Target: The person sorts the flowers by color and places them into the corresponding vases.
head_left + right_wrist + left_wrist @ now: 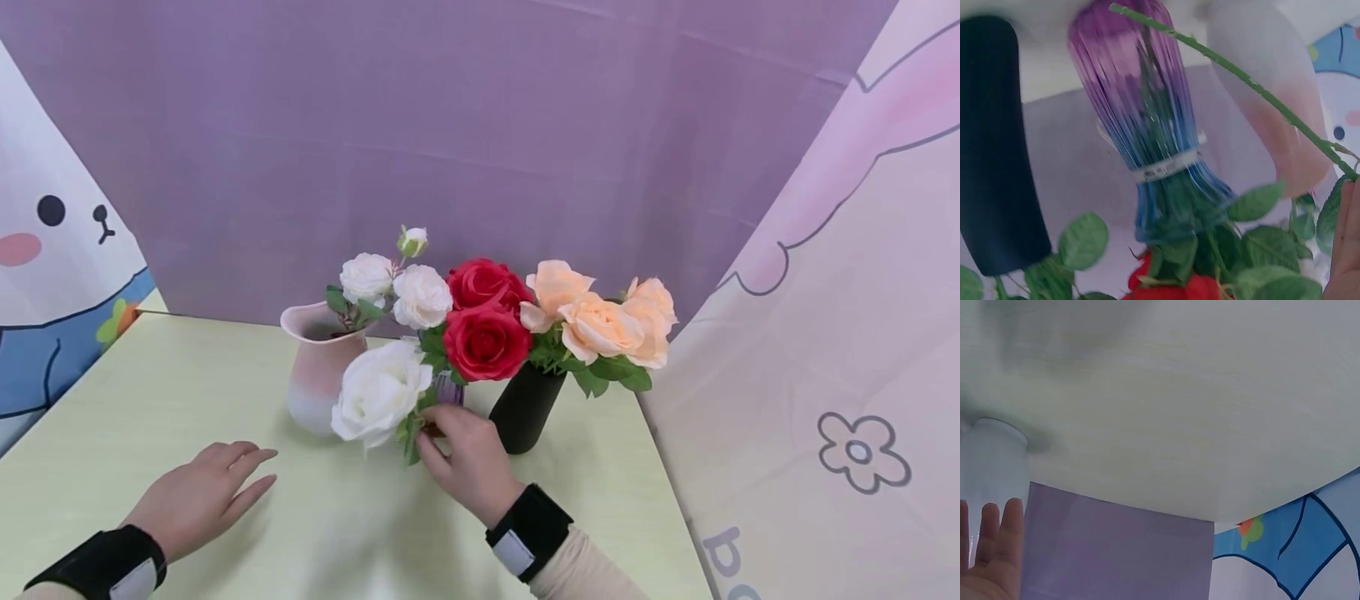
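Where curled right fingers (438,442) pinch a white rose (378,390): pale-green table (172,375), purple backdrop (480,125).

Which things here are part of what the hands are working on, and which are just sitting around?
In hand:
- right hand, pinching the white rose's stem
- white rose
- purple glass vase with red roses, right behind it

Just sitting about:
- pink vase with white flowers
- black vase with peach roses
- left hand, flat on the table
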Demonstrator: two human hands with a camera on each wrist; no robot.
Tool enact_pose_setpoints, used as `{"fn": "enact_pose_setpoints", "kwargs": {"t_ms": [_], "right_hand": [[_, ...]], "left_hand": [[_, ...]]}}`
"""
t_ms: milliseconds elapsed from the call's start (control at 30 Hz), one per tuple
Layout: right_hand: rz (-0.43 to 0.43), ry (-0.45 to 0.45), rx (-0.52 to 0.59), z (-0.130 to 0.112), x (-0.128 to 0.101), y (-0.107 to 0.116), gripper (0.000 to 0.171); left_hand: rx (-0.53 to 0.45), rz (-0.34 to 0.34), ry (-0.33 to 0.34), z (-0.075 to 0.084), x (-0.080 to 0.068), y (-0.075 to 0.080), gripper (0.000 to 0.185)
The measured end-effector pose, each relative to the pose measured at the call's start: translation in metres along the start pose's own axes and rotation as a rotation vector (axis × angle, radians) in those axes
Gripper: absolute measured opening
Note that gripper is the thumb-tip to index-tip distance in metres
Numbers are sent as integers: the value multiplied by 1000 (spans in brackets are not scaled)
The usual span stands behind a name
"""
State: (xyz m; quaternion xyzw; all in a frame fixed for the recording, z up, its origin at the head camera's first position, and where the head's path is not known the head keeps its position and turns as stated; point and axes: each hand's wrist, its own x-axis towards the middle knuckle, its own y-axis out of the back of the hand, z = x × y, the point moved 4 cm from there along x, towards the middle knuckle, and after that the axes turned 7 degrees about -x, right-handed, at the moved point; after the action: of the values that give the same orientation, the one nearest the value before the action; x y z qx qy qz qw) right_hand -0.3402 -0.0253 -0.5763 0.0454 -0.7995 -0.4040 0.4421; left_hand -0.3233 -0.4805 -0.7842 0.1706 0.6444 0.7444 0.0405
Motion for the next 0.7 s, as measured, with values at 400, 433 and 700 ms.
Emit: {"fn": "enact_pose_setpoints", "kwargs": {"t_ms": [400,433,700], "right_hand": [[104,0,204,-29,70,47,29],[115,-2,226,-30,76,51,30],[230,-83,416,-51,116,96,29]], "left_hand": [[38,92,3,-14,19,3,64],[40,85,4,-12,21,8,64],[38,86,-25,0,40,36,64]]}}
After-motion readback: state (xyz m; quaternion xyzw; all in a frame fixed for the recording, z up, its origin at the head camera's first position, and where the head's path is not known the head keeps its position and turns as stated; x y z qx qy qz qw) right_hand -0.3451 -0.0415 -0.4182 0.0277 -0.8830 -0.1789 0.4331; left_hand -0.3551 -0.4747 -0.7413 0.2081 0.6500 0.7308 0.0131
